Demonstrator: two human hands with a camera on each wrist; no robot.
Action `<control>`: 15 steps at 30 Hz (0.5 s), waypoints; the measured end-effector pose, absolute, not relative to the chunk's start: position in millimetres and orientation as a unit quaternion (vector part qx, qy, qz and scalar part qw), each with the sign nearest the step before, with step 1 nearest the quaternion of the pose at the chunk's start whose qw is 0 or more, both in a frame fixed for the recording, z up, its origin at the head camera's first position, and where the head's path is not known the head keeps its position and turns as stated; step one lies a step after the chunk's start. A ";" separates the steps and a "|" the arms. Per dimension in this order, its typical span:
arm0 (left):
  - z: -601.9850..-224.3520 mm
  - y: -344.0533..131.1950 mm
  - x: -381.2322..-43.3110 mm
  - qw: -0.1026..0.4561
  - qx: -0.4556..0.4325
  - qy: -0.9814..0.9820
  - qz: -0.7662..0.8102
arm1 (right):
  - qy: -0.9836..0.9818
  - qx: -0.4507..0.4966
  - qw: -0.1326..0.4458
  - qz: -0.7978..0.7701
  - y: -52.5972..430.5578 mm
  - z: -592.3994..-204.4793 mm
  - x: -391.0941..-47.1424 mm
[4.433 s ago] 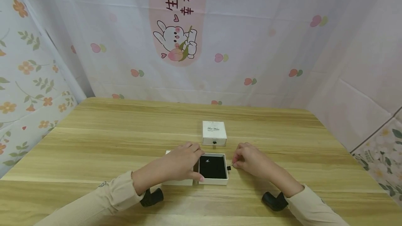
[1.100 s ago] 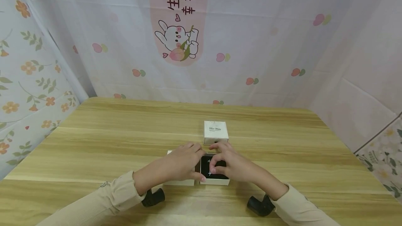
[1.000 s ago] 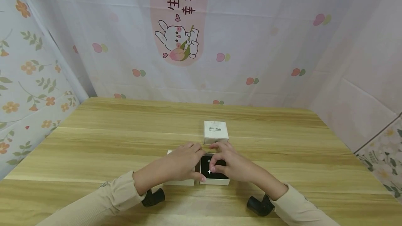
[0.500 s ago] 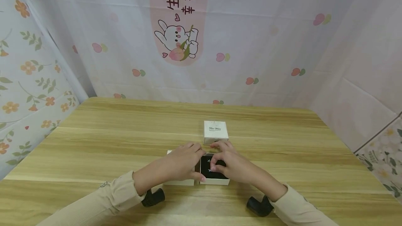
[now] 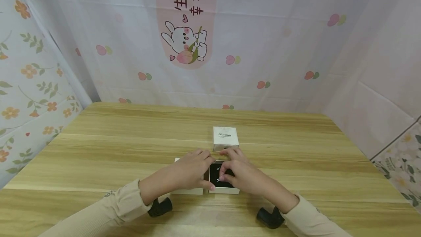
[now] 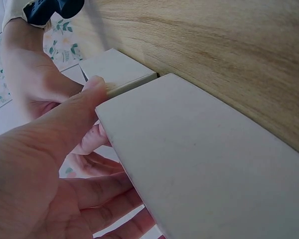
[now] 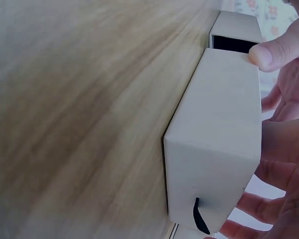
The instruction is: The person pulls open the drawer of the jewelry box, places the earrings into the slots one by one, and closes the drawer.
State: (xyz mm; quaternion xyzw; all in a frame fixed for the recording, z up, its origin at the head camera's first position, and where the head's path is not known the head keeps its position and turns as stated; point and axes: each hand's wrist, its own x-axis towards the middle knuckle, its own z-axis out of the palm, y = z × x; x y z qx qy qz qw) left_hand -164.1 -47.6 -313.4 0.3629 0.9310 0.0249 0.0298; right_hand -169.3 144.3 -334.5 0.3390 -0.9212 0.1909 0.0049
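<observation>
A white box drawer (image 5: pixel 224 190) with a black pad (image 5: pixel 214 175) inside is pulled out of its white sleeve (image 5: pixel 189 192). My left hand (image 5: pixel 187 171) grips across the place where they meet, thumb at the near side and fingers at the far side. One small silver star earring (image 5: pixel 218 169) sits on the pad. Lower on the pad, my right hand (image 5: pixel 241 171) pinches a second star earring (image 5: pixel 217 180) between thumb and forefinger. In the right wrist view, a black pull tab (image 7: pixel 200 216) hangs from the drawer's end; the pad is hidden there.
Behind the drawer stands a closed white box (image 5: pixel 225 137) with printed lettering, close to my right fingers. All of this rests on a wooden table (image 5: pixel 131 138). Patterned cloth (image 5: pixel 279 46) hangs behind it. Both wrists carry black devices (image 5: pixel 160 207).
My right hand has come left from beside the pull tab to over the pad, bringing the second star earring there. In the last second its fingertips shift only slightly. The left hand stays put.
</observation>
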 end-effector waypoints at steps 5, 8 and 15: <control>-313.9 -47.8 -164.5 0.032 0.362 0.931 0.025 | -0.925 0.332 0.014 0.187 142.5 -335.6 -167.3; -314.2 -47.9 -164.7 0.031 0.363 0.931 0.024 | -0.925 0.330 0.020 0.189 141.6 -335.7 -166.7; -313.2 -47.9 -164.0 0.027 0.365 0.930 0.023 | -0.928 0.316 0.013 0.200 142.2 -335.2 -165.8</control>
